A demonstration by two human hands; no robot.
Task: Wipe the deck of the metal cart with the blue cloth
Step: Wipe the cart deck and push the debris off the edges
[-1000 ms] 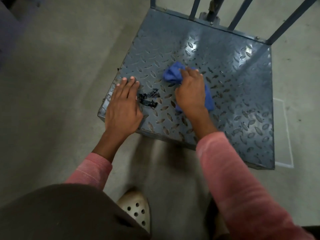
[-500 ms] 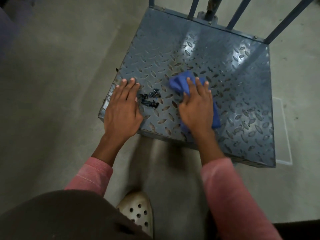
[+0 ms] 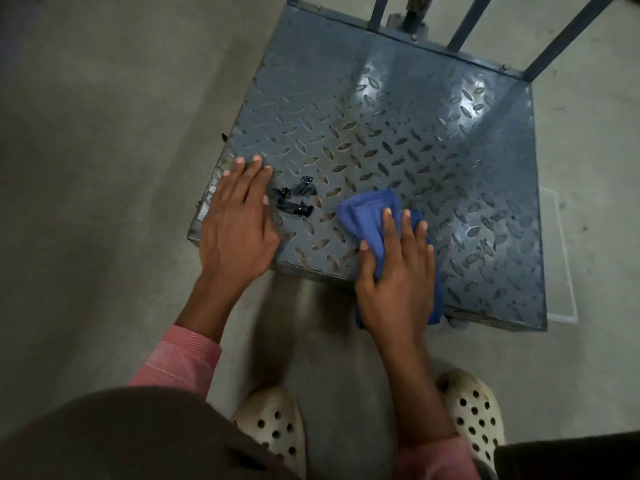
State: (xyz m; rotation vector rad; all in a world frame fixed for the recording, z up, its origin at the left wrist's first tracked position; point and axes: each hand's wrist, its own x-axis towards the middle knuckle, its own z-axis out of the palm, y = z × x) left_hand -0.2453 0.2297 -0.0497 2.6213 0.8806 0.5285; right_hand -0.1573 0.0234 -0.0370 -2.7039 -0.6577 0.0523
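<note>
The metal cart's deck is grey-blue tread plate with raised oval studs, filling the upper middle of the view. The blue cloth is bunched at the deck's near edge, and part of it hangs over that edge. My right hand lies flat on the cloth, fingers spread, pressing it down. My left hand rests flat and empty on the deck's near left corner. A few small black scraps lie on the deck between the two hands.
Upright metal bars rise from the deck's far edge. Bare concrete floor surrounds the cart. My two pale perforated clogs stand on the floor just in front of the deck's near edge.
My right hand has dragged the blue cloth from the deck's middle toward me to its near edge, where it now overhangs. The left hand and the black scraps have stayed put.
</note>
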